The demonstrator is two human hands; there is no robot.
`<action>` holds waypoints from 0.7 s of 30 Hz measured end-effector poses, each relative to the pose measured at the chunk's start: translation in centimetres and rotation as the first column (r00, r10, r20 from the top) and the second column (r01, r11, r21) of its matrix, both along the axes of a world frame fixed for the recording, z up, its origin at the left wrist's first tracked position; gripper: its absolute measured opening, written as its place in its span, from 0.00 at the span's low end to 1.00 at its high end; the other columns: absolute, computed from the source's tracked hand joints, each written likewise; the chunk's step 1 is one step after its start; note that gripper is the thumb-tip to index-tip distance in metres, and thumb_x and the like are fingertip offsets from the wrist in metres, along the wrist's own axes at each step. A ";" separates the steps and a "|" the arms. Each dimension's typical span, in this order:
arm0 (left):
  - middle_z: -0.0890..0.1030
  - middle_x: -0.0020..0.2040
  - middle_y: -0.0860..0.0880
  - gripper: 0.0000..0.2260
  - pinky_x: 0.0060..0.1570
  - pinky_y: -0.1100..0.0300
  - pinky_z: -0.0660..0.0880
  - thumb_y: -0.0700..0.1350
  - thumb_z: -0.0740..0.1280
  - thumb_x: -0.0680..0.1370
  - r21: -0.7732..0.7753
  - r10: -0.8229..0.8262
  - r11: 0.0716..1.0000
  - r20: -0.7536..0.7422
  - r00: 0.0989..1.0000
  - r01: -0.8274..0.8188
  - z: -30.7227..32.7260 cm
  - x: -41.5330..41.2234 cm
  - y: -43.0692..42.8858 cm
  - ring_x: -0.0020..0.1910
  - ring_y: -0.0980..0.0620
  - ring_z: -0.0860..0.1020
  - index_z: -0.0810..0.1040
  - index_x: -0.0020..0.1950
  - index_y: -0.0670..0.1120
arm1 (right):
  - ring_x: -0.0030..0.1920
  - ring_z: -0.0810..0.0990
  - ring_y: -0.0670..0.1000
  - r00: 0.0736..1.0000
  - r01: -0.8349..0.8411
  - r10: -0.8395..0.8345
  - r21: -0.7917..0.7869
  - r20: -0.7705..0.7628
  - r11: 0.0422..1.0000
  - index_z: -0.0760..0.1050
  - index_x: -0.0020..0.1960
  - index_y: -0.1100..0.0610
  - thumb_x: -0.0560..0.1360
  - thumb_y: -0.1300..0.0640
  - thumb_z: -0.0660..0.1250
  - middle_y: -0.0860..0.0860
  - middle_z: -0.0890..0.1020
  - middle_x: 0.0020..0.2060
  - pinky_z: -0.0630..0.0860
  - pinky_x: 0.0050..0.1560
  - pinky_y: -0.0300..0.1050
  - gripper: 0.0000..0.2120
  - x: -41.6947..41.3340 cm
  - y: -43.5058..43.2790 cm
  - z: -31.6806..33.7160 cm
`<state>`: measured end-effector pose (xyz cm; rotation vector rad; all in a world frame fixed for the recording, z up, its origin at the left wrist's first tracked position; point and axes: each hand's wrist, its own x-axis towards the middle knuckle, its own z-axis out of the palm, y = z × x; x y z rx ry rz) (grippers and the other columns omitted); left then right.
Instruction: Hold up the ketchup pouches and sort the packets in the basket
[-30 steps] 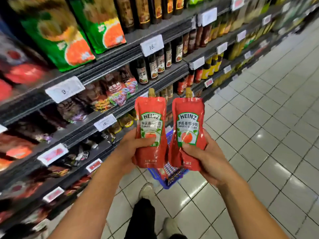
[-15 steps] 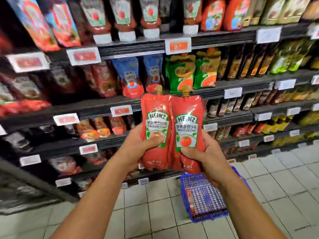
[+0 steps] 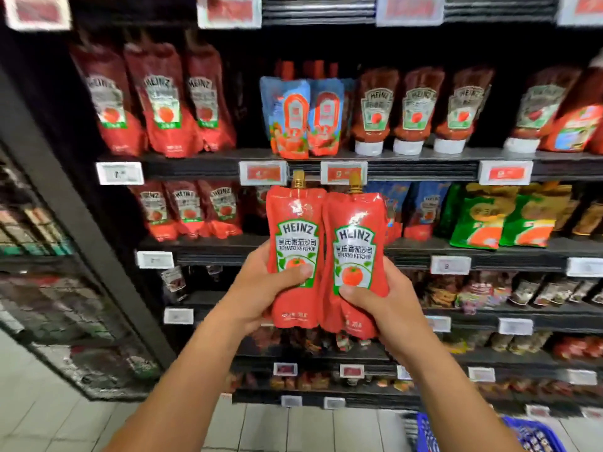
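Two Heinz ketchup pouches up in front of the shelving, one per hand, held upright side by side with edges touching or slightly overlapping. I see the left hand [image 3: 257,288] gripping the left pouch [image 3: 295,256] around its lower half: thumb pressed flat across the front label just under the tomato picture, the rest of the fingers wrapped behind and out of view. Right hand [image 3: 388,305] grips the right pouch [image 3: 355,265] the same way, thumb on the lower left part of the label, palm cupping the right edge, other fingers hidden behind the pack. Both gold caps point up; the left pouch sits a bit higher than the right. Behind them a dark shelf [image 3: 408,164] with red price tags, more Heinz pouches [image 3: 163,102] top left, blue pouches [image 3: 303,119] centre, upside-down squeeze bottles [image 3: 414,112] to the right, green packs [image 3: 502,220] one level down on the right. Blue basket [image 3: 535,435] on the tiled floor [image 3: 49,419] at bottom right, just beside my right forearm in frame. Background is motion-blurred, tags unreadable.
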<state>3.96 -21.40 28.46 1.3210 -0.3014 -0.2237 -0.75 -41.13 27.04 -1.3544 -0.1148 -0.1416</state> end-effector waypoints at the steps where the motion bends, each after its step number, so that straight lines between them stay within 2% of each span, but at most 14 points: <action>1: 0.85 0.57 0.43 0.19 0.47 0.55 0.80 0.46 0.79 0.65 0.000 0.008 1.000 0.017 1.000 -0.008 0.4 0.6 1.2 0.53 0.45 0.84 0.83 0.56 0.53 | 0.51 0.86 0.54 1.000 -0.009 0.009 0.007 0.020 1.000 0.81 0.56 0.47 0.62 0.55 0.79 0.54 0.86 0.52 0.81 0.47 0.44 0.23 0.7 1.3 0.4; 5: 0.85 0.55 0.44 0.18 0.45 0.57 0.80 0.46 0.79 0.64 0.004 0.060 0.998 0.084 0.995 -0.060 2.2 2.9 5.6 0.51 0.47 0.85 0.84 0.53 0.54 | 0.49 0.86 0.50 0.994 -0.037 0.035 0.025 0.100 0.999 0.82 0.55 0.46 0.64 0.53 0.78 0.53 0.87 0.51 0.81 0.46 0.40 0.20 3.5 5.9 2.2; 9: 0.86 0.53 0.46 0.15 0.44 0.59 0.80 0.40 0.76 0.68 0.004 0.088 0.996 0.140 0.986 -0.089 4.0 5.3 8.5 0.49 0.49 0.85 0.85 0.51 0.55 | 0.48 0.86 0.48 0.989 -0.021 0.018 0.018 0.145 1.000 0.83 0.53 0.44 0.64 0.50 0.77 0.51 0.87 0.50 0.80 0.45 0.39 0.18 6.4 9.0 4.1; 12: 0.86 0.52 0.46 0.14 0.43 0.59 0.81 0.39 0.75 0.68 -0.016 0.130 0.991 0.161 0.978 -0.129 5.4 7.2 9.7 0.48 0.50 0.85 0.85 0.50 0.54 | 0.49 0.86 0.49 0.985 -0.023 0.024 -0.009 0.174 1.000 0.83 0.54 0.47 0.66 0.53 0.77 0.52 0.87 0.51 0.80 0.45 0.40 0.17 8.7 10.3 5.3; 15: 0.86 0.53 0.45 0.18 0.44 0.57 0.81 0.39 0.77 0.67 -0.039 0.164 0.986 0.187 0.968 -0.160 6.7 9.2 10.5 0.49 0.48 0.85 0.82 0.55 0.49 | 0.51 0.86 0.50 0.977 -0.039 0.049 -0.052 0.206 0.998 0.81 0.56 0.51 0.69 0.56 0.75 0.51 0.87 0.51 0.80 0.47 0.40 0.16 11.1 10.8 6.6; 21: 0.86 0.52 0.45 0.22 0.42 0.58 0.81 0.41 0.78 0.65 -0.086 0.270 0.963 0.226 0.936 -0.257 8.8 12.6 11.1 0.48 0.48 0.85 0.80 0.57 0.46 | 0.50 0.86 0.47 0.949 -0.077 0.120 -0.154 0.292 0.985 0.81 0.56 0.51 0.74 0.61 0.74 0.48 0.87 0.51 0.80 0.47 0.39 0.12 16.0 11.1 9.3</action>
